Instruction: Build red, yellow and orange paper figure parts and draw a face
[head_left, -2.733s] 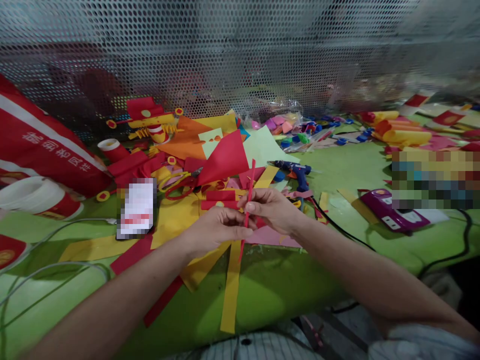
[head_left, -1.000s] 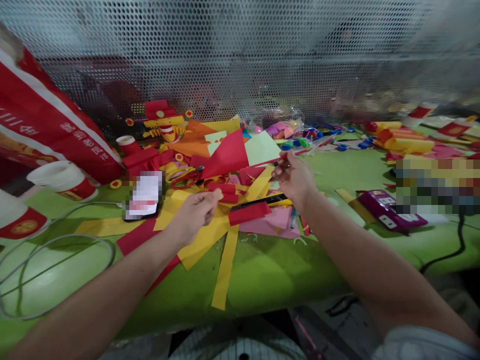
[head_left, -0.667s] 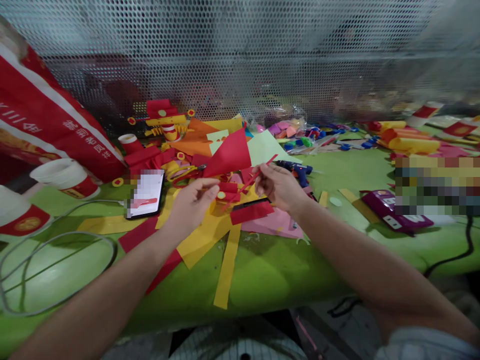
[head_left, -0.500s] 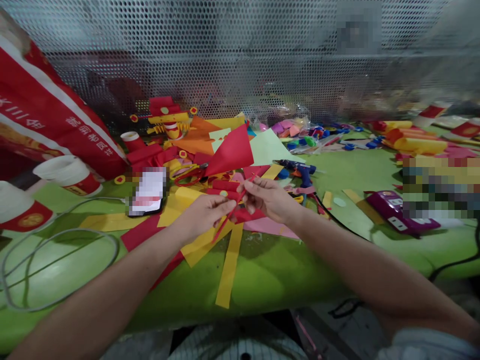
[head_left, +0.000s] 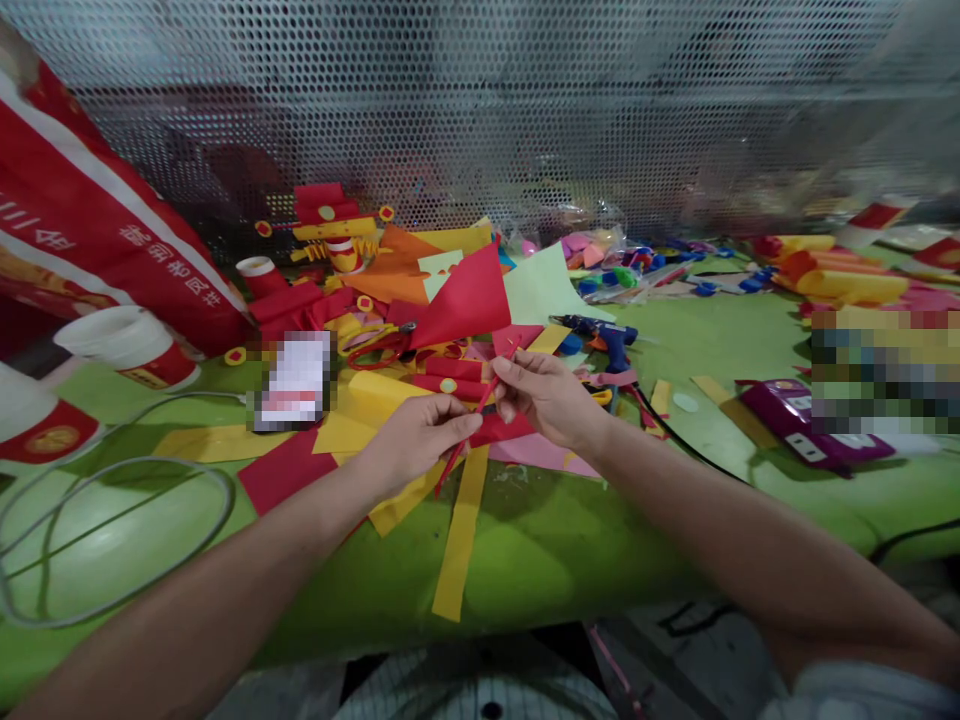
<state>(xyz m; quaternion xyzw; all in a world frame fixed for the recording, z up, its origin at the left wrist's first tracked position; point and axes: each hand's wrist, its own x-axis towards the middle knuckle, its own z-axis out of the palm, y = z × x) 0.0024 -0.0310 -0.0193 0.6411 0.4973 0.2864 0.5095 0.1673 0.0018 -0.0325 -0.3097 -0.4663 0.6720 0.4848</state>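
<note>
A thin red paper strip (head_left: pixel 449 468) runs slantwise between my two hands, one end pointing down toward the table edge. My left hand (head_left: pixel 431 432) pinches it near its lower part, thumb against fingers. Higher up, the thumb and fingers of my right hand (head_left: pixel 529 388) close on the same strip. Just behind the hands lies a red paper roll with a pale round dot (head_left: pixel 448 385). Yellow paper (head_left: pixel 379 395) is under and beside my left hand, and a yellow strip (head_left: pixel 460 550) hangs toward the front edge. Pink paper (head_left: pixel 540 455) lies below my right hand.
Red-handled scissors (head_left: pixel 375 348) and a blue glue gun (head_left: pixel 616 345) lie behind the hands. At left are a phone (head_left: pixel 294 385) on a cable, paper cups (head_left: pixel 139 345) and a red bag (head_left: pixel 112 220). A purple device (head_left: pixel 806 425) sits right. Perforated metal (head_left: pixel 480 110) stands behind.
My hands stay pinched on the red strip and have shifted slightly, with a little more of the strip showing between them. The whole view has tilted slightly.
</note>
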